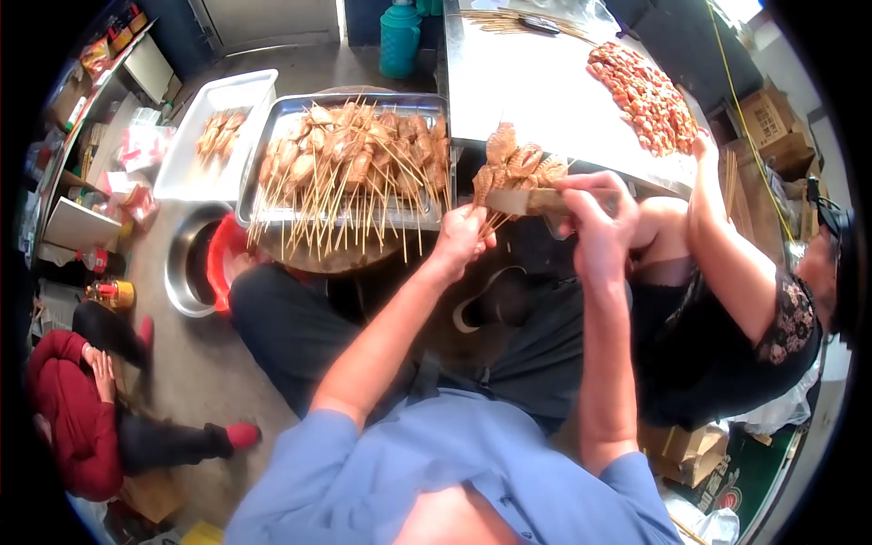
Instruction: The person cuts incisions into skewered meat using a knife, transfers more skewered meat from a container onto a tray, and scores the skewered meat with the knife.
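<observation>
In my left hand [463,238] I grip the sticks of several meat skewers [516,163], whose meat ends fan out upward. My right hand [595,218] is closed around the handle of a flat brush [513,202], and its pale end lies against the lower part of the meat. To the left of my hands, a metal tray [245,195] holds many skewers [354,150], their bare sticks pointing toward me. Farther left, a white plastic tray [177,177] holds a small bunch of skewers [221,134].
A white table [545,77] bears a pile of raw meat [640,100] and loose sticks [509,20]. A co-worker's arm [727,232] reaches in at right. Another person [77,409] sits lower left. A metal basin [186,263] and red bowl [222,259] stand below the trays.
</observation>
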A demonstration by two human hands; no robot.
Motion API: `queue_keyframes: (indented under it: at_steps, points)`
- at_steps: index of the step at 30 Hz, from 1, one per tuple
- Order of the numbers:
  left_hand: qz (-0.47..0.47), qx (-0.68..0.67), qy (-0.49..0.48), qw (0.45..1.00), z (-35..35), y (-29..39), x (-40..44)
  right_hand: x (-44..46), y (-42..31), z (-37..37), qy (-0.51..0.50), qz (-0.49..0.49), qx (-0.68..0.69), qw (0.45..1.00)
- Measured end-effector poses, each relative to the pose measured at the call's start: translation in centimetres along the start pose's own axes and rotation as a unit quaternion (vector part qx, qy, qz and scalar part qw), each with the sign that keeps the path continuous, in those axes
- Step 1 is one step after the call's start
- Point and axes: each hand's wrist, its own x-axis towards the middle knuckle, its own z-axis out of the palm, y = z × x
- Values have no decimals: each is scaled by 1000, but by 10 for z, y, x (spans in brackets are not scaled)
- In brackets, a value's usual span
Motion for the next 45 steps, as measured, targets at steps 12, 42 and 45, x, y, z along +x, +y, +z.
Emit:
queue_keyframes:
  at_steps: [12, 42, 45]
  points:
    - [-39, -75, -8, 996, 16, -30, -31, -4, -40, -15, 48, -134, 17, 990]
    - [-32, -41, 10, 999, 15, -31, -30, 21, -43, 4, 60, -91, -21, 994]
    - [-42, -31, 8, 999, 11, -28, -28, 37, -47, 12, 69, -73, -44, 994]
